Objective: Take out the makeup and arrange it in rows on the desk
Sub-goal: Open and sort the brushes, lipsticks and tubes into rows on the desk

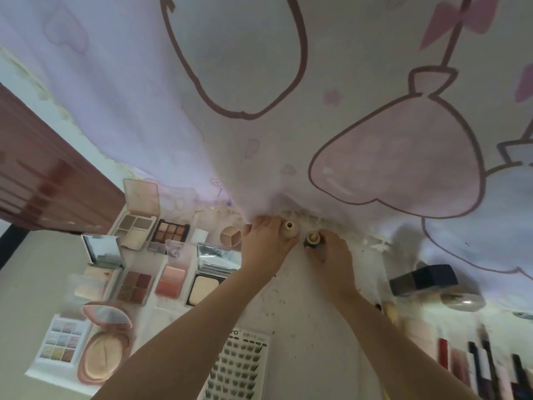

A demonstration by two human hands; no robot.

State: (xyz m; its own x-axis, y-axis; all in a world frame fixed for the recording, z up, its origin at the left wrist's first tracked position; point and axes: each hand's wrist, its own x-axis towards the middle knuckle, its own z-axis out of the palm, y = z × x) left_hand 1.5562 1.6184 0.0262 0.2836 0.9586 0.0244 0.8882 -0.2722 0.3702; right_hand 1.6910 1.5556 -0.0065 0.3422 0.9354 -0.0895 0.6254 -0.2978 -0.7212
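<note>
Right now the left hand [266, 243] is gripping a beige bottle [290, 230] and the right hand [331, 251] is clasping a dark-collared bottle [313, 240] — both standing at the desk's [302, 313] far edge (open palettes [135, 285] lining the left side).

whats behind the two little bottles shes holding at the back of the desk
Right behind the beige bottle in the left hand and the dark bottle in the right hand hangs a printed cloth. Whatever lies behind the cloth is covered.
</note>
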